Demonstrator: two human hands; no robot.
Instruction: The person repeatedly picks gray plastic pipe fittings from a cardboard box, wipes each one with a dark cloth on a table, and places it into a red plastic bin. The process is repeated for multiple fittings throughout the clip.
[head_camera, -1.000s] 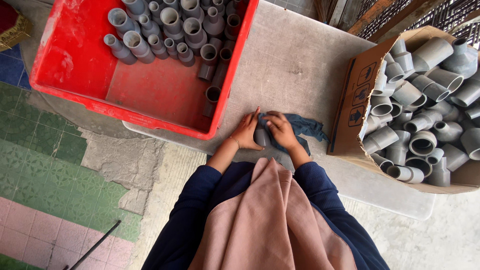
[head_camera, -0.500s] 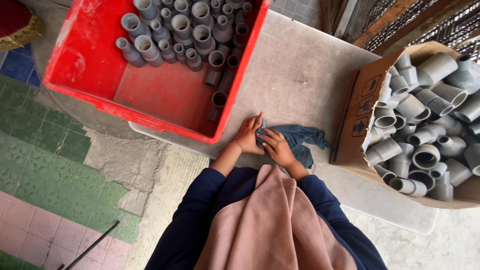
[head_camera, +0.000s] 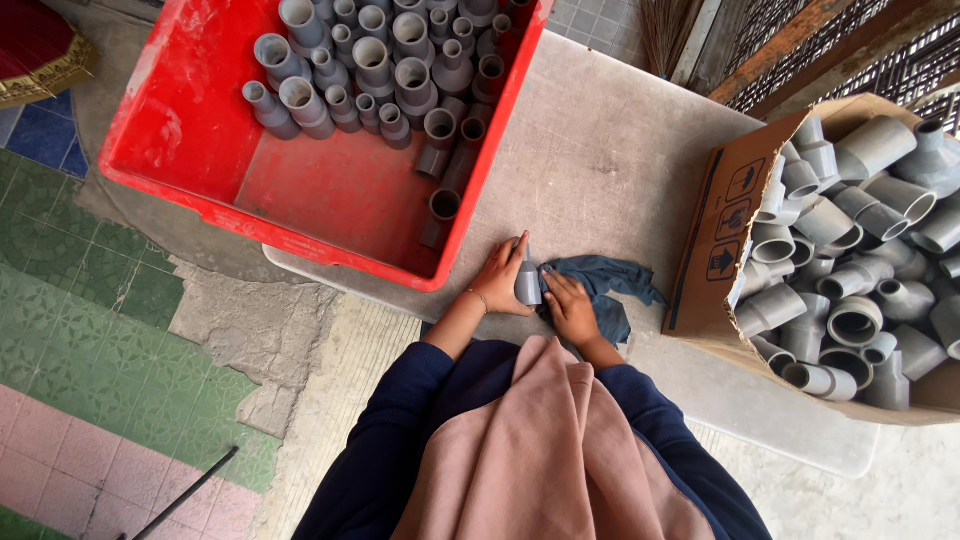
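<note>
A small grey pipe fitting (head_camera: 528, 284) stands on the counter (head_camera: 610, 170), gripped by the left hand (head_camera: 499, 283), while the right hand (head_camera: 571, 306) presses a crumpled blue rag (head_camera: 608, 292) beside it (its fingers partly hidden). Red crate (head_camera: 190, 150) left, cardboard box (head_camera: 715, 250) right, both holding smooth grey fittings and cut off.

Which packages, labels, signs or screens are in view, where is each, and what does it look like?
Cardboard box: right on the table, open, brown, full of grey fittings.
Printed symbols: on the box's left wall, small black squares stacked in a column.
Red crate: upper left, rectangular plastic, holding grey fittings.
No signs or screens.
</note>
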